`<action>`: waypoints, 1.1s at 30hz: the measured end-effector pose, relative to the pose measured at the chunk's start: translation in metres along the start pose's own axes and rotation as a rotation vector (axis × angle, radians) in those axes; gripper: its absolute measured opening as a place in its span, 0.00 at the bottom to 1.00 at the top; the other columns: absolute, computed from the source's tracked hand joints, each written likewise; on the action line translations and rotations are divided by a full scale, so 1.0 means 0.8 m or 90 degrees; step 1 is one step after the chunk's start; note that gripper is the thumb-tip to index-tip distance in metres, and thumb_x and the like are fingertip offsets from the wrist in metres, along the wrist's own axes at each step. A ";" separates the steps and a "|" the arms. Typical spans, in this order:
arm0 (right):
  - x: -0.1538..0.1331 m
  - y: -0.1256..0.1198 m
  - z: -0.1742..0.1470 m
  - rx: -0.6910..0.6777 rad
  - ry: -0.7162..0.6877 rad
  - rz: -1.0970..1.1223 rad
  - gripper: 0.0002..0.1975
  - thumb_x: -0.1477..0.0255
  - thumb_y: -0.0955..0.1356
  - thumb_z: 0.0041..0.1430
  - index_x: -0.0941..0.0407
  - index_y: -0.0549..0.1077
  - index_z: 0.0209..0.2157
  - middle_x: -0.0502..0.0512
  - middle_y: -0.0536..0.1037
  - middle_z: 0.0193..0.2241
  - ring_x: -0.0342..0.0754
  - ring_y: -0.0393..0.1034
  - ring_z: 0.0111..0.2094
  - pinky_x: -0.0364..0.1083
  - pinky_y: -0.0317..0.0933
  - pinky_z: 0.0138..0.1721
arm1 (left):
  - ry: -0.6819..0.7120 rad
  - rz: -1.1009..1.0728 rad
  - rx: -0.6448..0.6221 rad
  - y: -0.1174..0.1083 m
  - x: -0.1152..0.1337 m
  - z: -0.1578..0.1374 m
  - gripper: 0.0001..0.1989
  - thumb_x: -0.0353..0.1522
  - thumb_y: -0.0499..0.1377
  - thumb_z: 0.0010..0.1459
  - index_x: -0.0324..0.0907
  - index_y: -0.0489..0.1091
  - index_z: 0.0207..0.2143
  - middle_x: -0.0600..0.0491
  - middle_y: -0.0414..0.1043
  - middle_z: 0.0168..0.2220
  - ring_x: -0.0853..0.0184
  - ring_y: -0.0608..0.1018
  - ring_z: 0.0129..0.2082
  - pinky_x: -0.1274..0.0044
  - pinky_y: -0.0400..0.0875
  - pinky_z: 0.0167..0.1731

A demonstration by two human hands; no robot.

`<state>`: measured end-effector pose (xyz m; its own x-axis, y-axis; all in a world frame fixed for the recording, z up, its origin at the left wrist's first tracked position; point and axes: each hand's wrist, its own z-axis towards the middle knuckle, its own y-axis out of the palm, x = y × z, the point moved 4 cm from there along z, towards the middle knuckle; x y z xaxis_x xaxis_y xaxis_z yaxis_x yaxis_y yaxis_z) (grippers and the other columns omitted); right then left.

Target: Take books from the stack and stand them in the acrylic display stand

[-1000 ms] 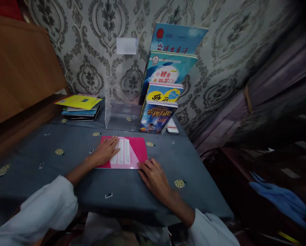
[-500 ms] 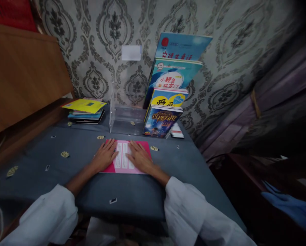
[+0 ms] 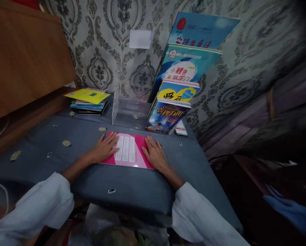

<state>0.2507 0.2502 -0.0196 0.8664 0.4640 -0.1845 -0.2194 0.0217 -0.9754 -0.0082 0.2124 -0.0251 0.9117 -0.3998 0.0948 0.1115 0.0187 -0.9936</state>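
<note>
Open tablecloth (image 3: 142,186) fronts the book (image 3: 129,150), left hand (image 3: 103,150) and right hand (image 3: 156,155) covering edges.

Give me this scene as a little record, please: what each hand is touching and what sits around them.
Left hand: flat, on the left part of the pink book
Right hand: fingers extended, across the pink book's right edge
Pink book: lying flat on the grey-blue tablecloth
Behind it: clear stand, with upright books at its right side, four covers showing
Back left: pile of books, yellow book on top
</note>
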 end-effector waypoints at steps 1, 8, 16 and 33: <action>0.000 -0.001 0.000 0.002 0.000 0.001 0.29 0.65 0.56 0.71 0.63 0.60 0.68 0.67 0.58 0.69 0.55 0.50 0.71 0.59 0.47 0.69 | 0.021 0.002 -0.013 -0.001 0.001 -0.007 0.35 0.50 0.36 0.72 0.41 0.45 0.73 0.42 0.44 0.73 0.54 0.50 0.73 0.55 0.47 0.68; -0.002 -0.003 -0.003 -0.001 0.014 -0.004 0.28 0.65 0.56 0.71 0.64 0.60 0.67 0.67 0.58 0.69 0.55 0.50 0.71 0.59 0.46 0.69 | 0.092 0.042 -0.022 -0.006 0.020 -0.072 0.40 0.55 0.38 0.69 0.43 0.33 0.74 0.43 0.38 0.74 0.55 0.46 0.74 0.56 0.39 0.69; -0.006 -0.005 -0.002 -0.008 0.023 0.004 0.28 0.66 0.56 0.71 0.64 0.60 0.67 0.68 0.57 0.69 0.56 0.49 0.71 0.61 0.44 0.69 | 0.136 0.022 -0.056 -0.014 0.065 -0.087 0.47 0.59 0.40 0.66 0.40 0.30 0.74 0.40 0.39 0.74 0.55 0.46 0.74 0.57 0.35 0.69; -0.010 -0.009 -0.009 0.016 0.003 0.011 0.25 0.70 0.57 0.71 0.63 0.64 0.65 0.68 0.62 0.67 0.57 0.52 0.70 0.61 0.46 0.68 | 0.281 -0.106 -0.089 -0.010 0.152 -0.023 0.42 0.57 0.43 0.66 0.43 0.43 0.73 0.43 0.45 0.73 0.59 0.48 0.74 0.60 0.30 0.70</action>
<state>0.2489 0.2402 -0.0119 0.8645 0.4603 -0.2020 -0.2452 0.0353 -0.9688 0.0947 0.1467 -0.0071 0.6282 -0.7376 0.2476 0.1597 -0.1892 -0.9689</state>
